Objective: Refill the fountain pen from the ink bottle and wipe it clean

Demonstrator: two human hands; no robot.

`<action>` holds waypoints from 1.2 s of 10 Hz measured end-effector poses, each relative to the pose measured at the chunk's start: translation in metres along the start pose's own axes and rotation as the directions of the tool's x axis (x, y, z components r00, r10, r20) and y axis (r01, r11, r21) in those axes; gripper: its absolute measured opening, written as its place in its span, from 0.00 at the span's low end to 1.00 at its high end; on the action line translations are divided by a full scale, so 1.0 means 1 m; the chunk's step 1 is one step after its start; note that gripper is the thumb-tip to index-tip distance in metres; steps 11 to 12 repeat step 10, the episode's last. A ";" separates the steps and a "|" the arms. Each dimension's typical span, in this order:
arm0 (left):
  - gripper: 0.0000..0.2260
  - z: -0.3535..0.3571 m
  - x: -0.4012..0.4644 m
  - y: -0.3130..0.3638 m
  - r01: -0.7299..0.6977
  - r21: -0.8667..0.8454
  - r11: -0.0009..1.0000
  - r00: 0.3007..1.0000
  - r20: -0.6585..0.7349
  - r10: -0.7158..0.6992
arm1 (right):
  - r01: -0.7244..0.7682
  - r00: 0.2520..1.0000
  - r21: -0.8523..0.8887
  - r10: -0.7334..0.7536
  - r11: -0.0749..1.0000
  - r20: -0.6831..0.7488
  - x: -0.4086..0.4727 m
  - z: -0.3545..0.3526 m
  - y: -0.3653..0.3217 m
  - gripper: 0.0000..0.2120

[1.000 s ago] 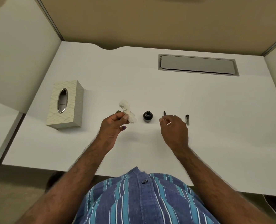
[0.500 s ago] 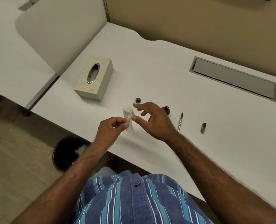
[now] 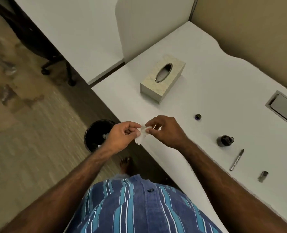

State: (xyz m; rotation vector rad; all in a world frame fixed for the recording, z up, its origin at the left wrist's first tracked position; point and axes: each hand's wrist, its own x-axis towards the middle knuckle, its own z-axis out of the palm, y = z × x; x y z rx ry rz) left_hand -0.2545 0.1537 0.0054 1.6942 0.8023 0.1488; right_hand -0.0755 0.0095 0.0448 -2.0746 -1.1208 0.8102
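A small crumpled white tissue [image 3: 140, 137] is pinched between my left hand [image 3: 122, 137] and my right hand [image 3: 164, 131], right over the desk's near-left edge. The open ink bottle [image 3: 224, 140], dark glass, stands on the white desk [image 3: 206, 91] to the right of my hands. Its round cap [image 3: 197, 117] lies apart, farther back. The fountain pen [image 3: 236, 160] lies flat on the desk beyond the bottle, nib pointing away from me. The pen's short cap [image 3: 263, 176] rests just right of it.
A beige tissue box [image 3: 163, 79] with an oval slot sits at the desk's back left. A black waste bin [image 3: 97, 134] holding white scraps stands on the floor under my left hand. A grey cable hatch [image 3: 283, 106] is set in the desk at the right. A partition wall rises at the left.
My head has turned left and down, bringing the floor and bin into view. My right hand left the pen on the desk and joined my left hand on the tissue, which moved toward the desk edge.
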 end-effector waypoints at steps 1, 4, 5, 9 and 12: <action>0.11 -0.046 0.002 -0.030 0.039 -0.024 0.999 0.997 -0.064 -0.040 | 0.010 0.998 0.011 -0.011 1.000 0.055 0.036 0.041 -0.025 0.03; 0.10 -0.125 0.011 -0.105 0.208 -0.050 0.977 0.948 -0.236 -0.214 | -0.007 0.993 -0.032 0.011 0.999 0.115 0.114 0.147 -0.061 0.05; 0.11 -0.151 0.015 -0.133 0.285 -0.109 0.952 0.898 -0.318 -0.305 | -0.019 0.992 -0.121 0.033 0.992 0.119 0.143 0.188 -0.066 0.05; 0.14 -0.182 0.016 -0.190 0.425 -0.193 0.884 0.824 -0.321 -0.467 | -0.083 0.953 -0.225 0.143 0.971 0.267 0.190 0.273 -0.061 0.13; 0.14 -0.184 0.014 -0.198 0.413 -0.225 0.883 0.819 -0.332 -0.468 | -0.108 0.943 -0.211 0.167 0.972 0.287 0.191 0.285 -0.056 0.16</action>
